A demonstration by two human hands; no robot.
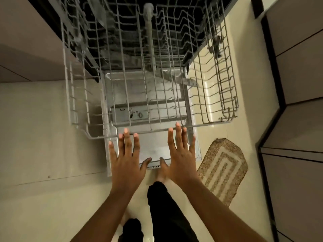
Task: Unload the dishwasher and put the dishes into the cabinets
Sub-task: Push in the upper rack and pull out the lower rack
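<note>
Nearest the camera, two dark trouser legs (167,212) are standing below the forearms, with a bare foot (161,175) showing between the two wrists on the pale tiled floor (43,198).

The left hand (126,160) is reaching forward with its fingers straight and spread, gripping nothing; its fingertips (126,131) are lying at the front rail of the wire rack (155,81), though whether they are actually touching the rail I cannot tell. Just beside it, the right hand (181,158) is stretching out the same way, flat and released, with its longest fingertips overlapping that same front rail.

Beneath both palms the open dishwasher door (155,145) is lying flat, its steel inner face showing through the gap between the thumbs. Off to the right of the right hand, a brown and cream patterned mat (225,170) is lying on the floor.

Beyond the fingertips, the rack is standing pulled out over the door, and its tines are holding no dishes that I can make out. Through the wires, just ahead of the hands, the detergent dispenser (131,112) is showing on the door. Farther still, a grey spray arm (150,32) is running down the rack's middle into the dark tub.

Cabinet fronts (297,84) are flanking the scene far to the right of the right hand.
</note>
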